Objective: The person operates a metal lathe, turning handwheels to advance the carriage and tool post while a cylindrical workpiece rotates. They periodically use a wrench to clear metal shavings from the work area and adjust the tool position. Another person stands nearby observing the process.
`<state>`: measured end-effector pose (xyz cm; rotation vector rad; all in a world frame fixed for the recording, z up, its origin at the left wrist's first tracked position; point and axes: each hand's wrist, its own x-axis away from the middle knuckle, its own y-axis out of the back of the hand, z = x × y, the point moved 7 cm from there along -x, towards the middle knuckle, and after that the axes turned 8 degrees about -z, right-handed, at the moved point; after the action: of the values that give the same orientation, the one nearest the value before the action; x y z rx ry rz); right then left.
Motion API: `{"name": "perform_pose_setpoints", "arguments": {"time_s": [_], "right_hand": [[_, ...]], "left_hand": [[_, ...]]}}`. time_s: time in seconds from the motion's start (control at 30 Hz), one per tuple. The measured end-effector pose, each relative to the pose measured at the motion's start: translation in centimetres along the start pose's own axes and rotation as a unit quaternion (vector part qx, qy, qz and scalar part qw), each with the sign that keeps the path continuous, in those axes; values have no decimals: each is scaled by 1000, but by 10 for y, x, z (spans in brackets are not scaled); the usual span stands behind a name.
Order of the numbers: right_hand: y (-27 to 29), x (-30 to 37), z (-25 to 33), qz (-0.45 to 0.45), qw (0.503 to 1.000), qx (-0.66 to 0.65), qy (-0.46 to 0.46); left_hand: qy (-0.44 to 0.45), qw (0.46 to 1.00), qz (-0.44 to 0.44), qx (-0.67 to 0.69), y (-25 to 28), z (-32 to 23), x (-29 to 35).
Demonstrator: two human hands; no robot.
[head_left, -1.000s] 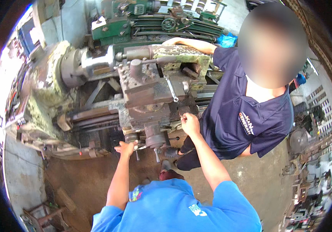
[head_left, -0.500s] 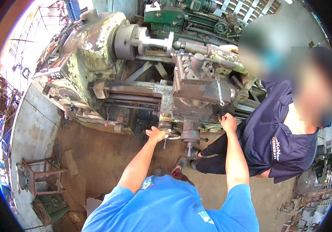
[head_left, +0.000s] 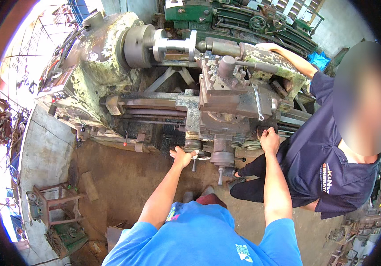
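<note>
My left hand (head_left: 183, 157) is closed on the rim of a handwheel (head_left: 203, 155) at the front of a large worn lathe. To the right, my right hand (head_left: 270, 141) makes a closed grip low beside the lathe carriage (head_left: 220, 122); whatever sits inside it is hidden. Between my hands a cross-slide crank handle (head_left: 220, 175) hangs down. Above the carriage stands the tool post (head_left: 227, 67). A shiny flanged metal workpiece (head_left: 177, 44) spans from the chuck (head_left: 138, 46) to the tailstock (head_left: 226, 50). A combination spanner (head_left: 258, 102) lies on the slide.
A co-worker in a dark shirt (head_left: 319, 155) stands close on my right, one hand (head_left: 268, 46) on the tailstock. Behind is a green lathe (head_left: 190, 15). At lower left are a metal frame stand (head_left: 62, 201) and a green machine part (head_left: 68, 237).
The view has shifted slightly, so my hands and the carriage appear a little farther right. Both hands keep to the same places on the lathe.
</note>
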<state>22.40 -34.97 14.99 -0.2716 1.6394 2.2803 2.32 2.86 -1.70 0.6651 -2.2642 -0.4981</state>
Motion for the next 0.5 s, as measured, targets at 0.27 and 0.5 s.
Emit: {"name": "perform_pose_setpoints", "arguments": {"time_s": [0.27,0.5], "right_hand": [[5,0,4,-1,1000,-29,-3],[8,3,7,20,1000,-1,-10]], "left_hand": [[-11,999,-36,30,-1,5,-4],[-1,997,-45,63,0,9,2]]}}
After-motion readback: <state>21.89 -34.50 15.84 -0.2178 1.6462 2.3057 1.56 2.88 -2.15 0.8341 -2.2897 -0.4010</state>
